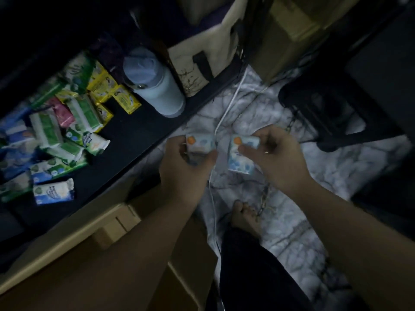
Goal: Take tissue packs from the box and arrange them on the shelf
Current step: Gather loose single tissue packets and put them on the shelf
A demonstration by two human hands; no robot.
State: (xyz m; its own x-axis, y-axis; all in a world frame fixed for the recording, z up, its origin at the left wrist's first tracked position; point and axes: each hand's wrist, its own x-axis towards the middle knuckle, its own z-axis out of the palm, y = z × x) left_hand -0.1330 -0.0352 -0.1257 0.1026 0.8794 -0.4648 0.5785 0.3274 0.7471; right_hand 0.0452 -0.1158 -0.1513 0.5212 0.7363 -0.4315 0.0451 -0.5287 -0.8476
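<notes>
My left hand (183, 163) grips a white and blue tissue pack (199, 144) with an orange dot. My right hand (276, 158) holds a second, matching tissue pack (241, 160). Both hands hover side by side over the marbled floor, just right of the black shelf (134, 131). On the shelf lie several tissue packs: green ones (83, 111), yellow ones (124, 98), a pink one (64, 114) and blue and white ones (52, 191). The cardboard box (107, 230) sits below my left forearm, at the lower left.
A pale blue bottle (155, 86) stands on the shelf's right end, beside a cream tote bag (202, 61). A white cable (226, 108) runs across the floor between my hands. A black stool (332, 108) stands at the right. My bare foot (244, 218) rests below.
</notes>
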